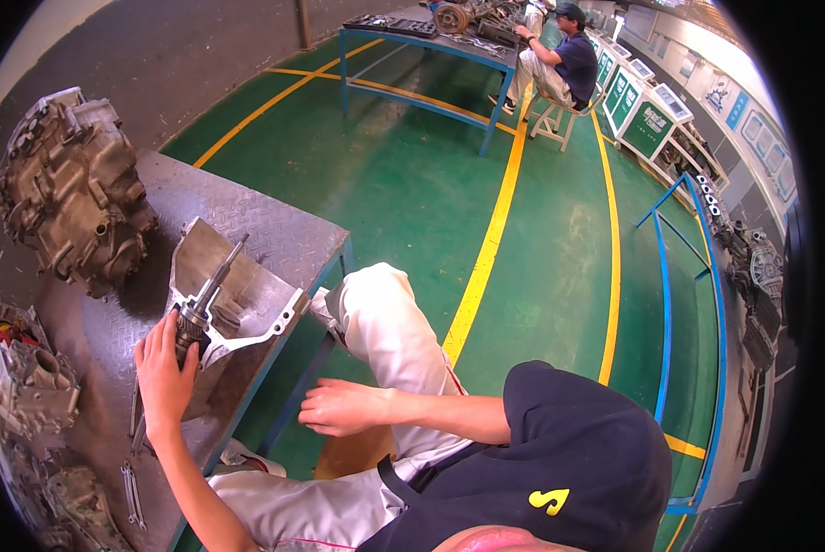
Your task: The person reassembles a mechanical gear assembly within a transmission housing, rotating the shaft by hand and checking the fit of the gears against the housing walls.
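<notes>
The left hand [167,368] was closed round the geared part of the shaft [215,281], which sat tilted at the housing [197,253] on the desk [270,216]; the right hand [346,408] was near the thigh, fingers loosely bent, its palm hidden, so I could not tell its grip; a gearbox [77,202] stood beyond the housing; wrenches [133,497] lay nearer.

On flat grey metal workbench [247,196] — bulky brown metal gearbox [77,195], left of flared silver metal housing [254,293]. Before both, slim silver metal wrenches [132,495].
</notes>
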Available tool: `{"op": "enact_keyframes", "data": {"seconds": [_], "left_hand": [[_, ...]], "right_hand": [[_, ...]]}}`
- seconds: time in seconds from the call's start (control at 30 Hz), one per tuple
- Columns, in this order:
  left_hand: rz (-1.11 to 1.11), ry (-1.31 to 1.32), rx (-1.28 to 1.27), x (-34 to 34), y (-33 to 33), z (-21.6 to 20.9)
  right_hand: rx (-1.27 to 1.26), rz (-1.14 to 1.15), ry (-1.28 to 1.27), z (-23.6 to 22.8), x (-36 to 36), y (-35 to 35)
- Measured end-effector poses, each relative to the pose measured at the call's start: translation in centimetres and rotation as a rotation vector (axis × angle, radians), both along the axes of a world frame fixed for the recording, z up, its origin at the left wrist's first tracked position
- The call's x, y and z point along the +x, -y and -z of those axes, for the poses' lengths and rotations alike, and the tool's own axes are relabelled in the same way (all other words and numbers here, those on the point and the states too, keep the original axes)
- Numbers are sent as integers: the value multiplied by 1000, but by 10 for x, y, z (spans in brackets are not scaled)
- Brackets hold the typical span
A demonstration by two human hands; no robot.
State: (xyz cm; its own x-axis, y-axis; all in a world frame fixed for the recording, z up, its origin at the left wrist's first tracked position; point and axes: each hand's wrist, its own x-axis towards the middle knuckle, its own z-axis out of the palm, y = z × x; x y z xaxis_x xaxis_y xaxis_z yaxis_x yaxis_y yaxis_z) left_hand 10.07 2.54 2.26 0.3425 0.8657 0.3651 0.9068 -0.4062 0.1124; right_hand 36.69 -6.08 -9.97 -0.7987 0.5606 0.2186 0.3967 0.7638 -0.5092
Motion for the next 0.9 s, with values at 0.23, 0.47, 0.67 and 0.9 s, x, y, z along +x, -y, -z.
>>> {"op": "enact_keyframes", "data": {"seconds": [0.23, 0.47, 0.67, 0.9], "left_hand": [[-128, 460, -93, -82, 42, -17], [-281, 327, -287, -106, 80, 39], [-427, -64, -37, -94, 71, 64], [-480, -98, 135, -106, 64, 79]], "right_hand": [[-23, 32, -82, -10, 10, -12], [24, -36, -177, -20, -10, -42], [249, -132, -181, -42, -26, -70], [251, -286, -310, -46, -38, -86]]}}
